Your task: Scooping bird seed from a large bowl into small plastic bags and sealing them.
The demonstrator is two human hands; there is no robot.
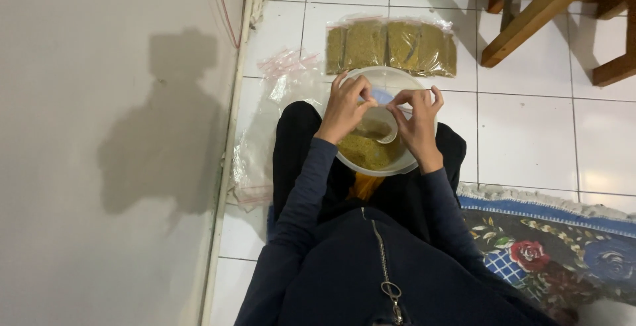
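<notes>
A white bowl (371, 75) rests on my lap, partly filled with yellow-green powder (366, 152). Over it, my left hand (346, 107) and my right hand (417, 122) together hold open a small clear plastic bag (379, 126) with some of the powder inside. Both hands pinch the bag's mouth, left hand on its left edge, right hand on its right edge. I sit on the floor in dark trousers and a dark zipped top.
Several filled clear bags of the same powder (391, 48) lie in a row on the white tiled floor beyond the bowl. Empty plastic bags (265, 114) lie at the left by the grey wall. Wooden furniture legs (536, 11) stand top right; a floral rug (550, 246) lies bottom right.
</notes>
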